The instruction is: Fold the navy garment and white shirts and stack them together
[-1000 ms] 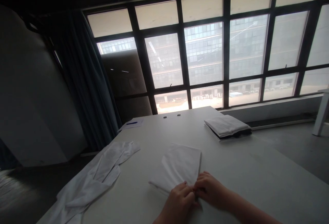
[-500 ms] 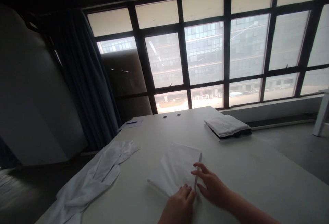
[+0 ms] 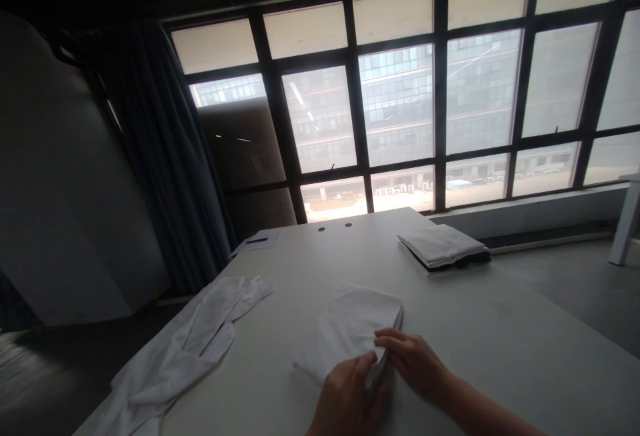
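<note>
A white folded cloth, perhaps a garment, lies on the white table in front of me. My left hand grips its near edge, the thumb tucked low and the fingers on top. On the right edge of the cloth, my right hand closes its fingertips over the layered fold, close to the left hand's fingers. The near corner of the cloth is partly hidden behind both hands and looks slightly lifted.
Along the table's left edge sprawls a crumpled white garment. A folded white and black stack rests at the right edge. Farther back are a paper with a blue pen and two round table holes. A dark curtain hangs at left, by large windows.
The right edge of the cloth has shifted a little to the right and shows thicker layers. My right hand has moved slightly right and down, and its fingers have closed on the fold.
</note>
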The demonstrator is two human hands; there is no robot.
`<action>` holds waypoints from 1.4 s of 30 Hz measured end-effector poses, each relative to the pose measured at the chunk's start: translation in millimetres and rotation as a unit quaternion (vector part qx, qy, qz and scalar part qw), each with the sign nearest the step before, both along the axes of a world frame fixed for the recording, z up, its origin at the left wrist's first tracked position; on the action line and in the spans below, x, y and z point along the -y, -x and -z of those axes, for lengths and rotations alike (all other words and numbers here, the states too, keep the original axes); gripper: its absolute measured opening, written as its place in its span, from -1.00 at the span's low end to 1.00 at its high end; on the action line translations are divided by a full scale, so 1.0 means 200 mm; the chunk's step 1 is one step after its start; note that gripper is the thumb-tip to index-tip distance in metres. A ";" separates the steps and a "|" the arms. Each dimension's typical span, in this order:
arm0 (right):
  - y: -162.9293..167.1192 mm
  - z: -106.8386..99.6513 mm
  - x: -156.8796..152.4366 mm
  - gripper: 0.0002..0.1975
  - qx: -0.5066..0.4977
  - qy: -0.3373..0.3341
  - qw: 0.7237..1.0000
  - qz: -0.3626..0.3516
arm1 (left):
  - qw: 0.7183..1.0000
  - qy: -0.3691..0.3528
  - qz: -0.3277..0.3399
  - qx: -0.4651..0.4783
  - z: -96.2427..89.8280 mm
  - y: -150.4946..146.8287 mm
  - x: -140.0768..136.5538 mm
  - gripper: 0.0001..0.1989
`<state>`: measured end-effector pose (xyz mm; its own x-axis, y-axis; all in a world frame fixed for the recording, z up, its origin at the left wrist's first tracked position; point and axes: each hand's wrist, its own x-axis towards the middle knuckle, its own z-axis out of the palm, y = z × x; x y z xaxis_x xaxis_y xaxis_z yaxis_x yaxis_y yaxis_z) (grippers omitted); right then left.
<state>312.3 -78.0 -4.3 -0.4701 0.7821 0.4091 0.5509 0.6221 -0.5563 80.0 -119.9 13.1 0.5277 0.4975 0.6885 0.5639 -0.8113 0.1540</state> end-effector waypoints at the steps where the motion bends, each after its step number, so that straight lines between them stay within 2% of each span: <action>1: 0.00 0.01 -0.01 -0.60 -0.014 -0.014 1.000 0.011 | 1.000 0.002 0.004 -0.005 -0.01 0.01 0.00 -0.56; 5: -0.01 0.03 0.00 -0.64 -0.069 -0.062 0.996 0.005 | 0.998 0.008 0.056 -0.013 -0.04 0.06 -0.03 -0.62; 10: 0.00 -0.01 0.05 -0.60 -0.106 -0.077 0.991 -0.032 | 0.997 -0.028 0.057 0.031 -0.02 0.11 -0.05 -0.61; 13: -0.01 -0.07 0.05 -0.68 -0.098 -0.092 0.991 -0.026 | 0.997 -0.031 0.053 0.040 -0.03 0.10 -0.04 -0.61; 15: -0.03 -0.15 0.03 -0.74 -0.095 -0.121 0.988 0.001 | 0.998 -0.029 0.031 0.045 -0.04 0.09 -0.04 -0.61; 18: -0.13 -0.32 0.01 -0.80 -0.097 -0.179 0.978 0.049 | 0.996 -0.043 -0.012 0.081 -0.06 0.08 -0.04 -0.64; 21: -0.29 -0.53 0.02 -0.84 -0.086 -0.230 0.964 0.105 | 0.993 -0.060 -0.042 0.094 -0.06 0.07 -0.04 -0.67; 23: -0.43 -0.66 0.04 -0.84 -0.058 -0.239 0.959 0.140 | 0.995 -0.039 -0.050 0.078 -0.04 0.06 -0.05 -0.68; 26: -0.65 -0.82 0.08 -0.79 0.015 -0.194 0.964 0.180 | 0.997 0.012 -0.043 0.056 -0.02 0.04 -0.06 -0.70; 29: -0.86 -0.89 0.06 -0.71 0.086 -0.094 0.970 0.208 | 0.998 0.034 -0.031 0.036 0.02 0.03 -0.09 -0.69; 31: -0.99 -0.92 -0.04 -0.66 0.110 -0.056 0.969 0.213 | 0.998 0.045 -0.032 0.021 0.05 0.02 -0.11 -0.69; 34: -1.17 -0.96 -0.29 -0.60 0.108 -0.047 0.965 0.233 | 0.996 0.077 -0.041 -0.005 0.09 0.02 -0.13 -0.65; 36: -1.27 -1.01 -0.49 -0.51 0.077 -0.094 0.945 0.305 | 0.993 0.108 -0.051 -0.020 0.12 0.02 -0.15 -0.63; 39: -1.38 -1.07 -0.76 -0.45 0.026 -0.182 0.914 0.363 | 0.985 0.146 -0.079 -0.043 0.18 0.02 -0.19 -0.59; 42: -1.40 -1.02 -0.94 -0.53 0.001 -0.221 0.894 0.389 | 0.983 0.150 -0.095 -0.057 0.26 0.03 -0.24 -0.59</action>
<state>592.9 110.2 199.7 0.1447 0.6345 0.7592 0.9130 0.2101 -0.3497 73.5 -71.1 -39.5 0.4713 0.7655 0.4380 0.7282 -0.6179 0.2965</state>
